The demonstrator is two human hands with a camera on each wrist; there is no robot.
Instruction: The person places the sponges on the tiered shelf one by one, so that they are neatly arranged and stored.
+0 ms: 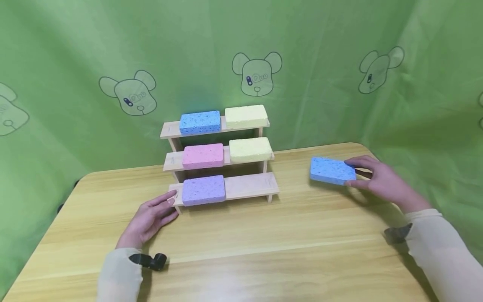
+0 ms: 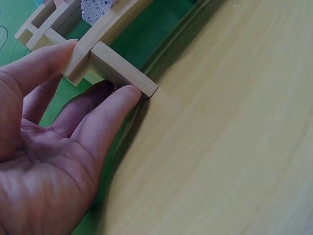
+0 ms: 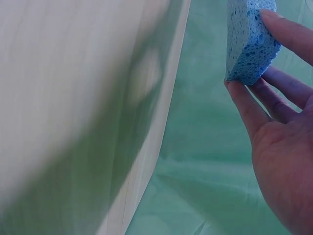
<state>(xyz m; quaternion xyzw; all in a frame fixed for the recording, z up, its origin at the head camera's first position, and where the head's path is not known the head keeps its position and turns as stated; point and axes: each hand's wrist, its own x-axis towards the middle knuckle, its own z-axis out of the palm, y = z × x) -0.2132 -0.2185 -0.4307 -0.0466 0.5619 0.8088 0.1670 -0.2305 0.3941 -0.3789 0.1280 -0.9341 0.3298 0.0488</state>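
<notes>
My right hand [image 1: 385, 182] pinches a blue sponge [image 1: 331, 170] by its right end, between thumb and fingers, above the right part of the table. In the right wrist view, that sponge [image 3: 252, 46] shows pores along its sides. At the left end of a three-tier wooden display rack [image 1: 250, 186], my left hand [image 1: 149, 220] grips the lowest step. The left wrist view puts the thumb at the corner of the step board and other fingertips against its leg [image 2: 122, 71]. Beside this hand, a purple sponge [image 1: 203, 190] lies on the lowest step.
The middle step bears a pink sponge [image 1: 203, 156] and a pale yellow sponge [image 1: 250, 149]. Another blue sponge [image 1: 200, 122] and a second pale yellow one [image 1: 246, 116] lie on the top step. A green curtain [image 1: 309, 84] hangs behind the wooden table [image 1: 264, 251].
</notes>
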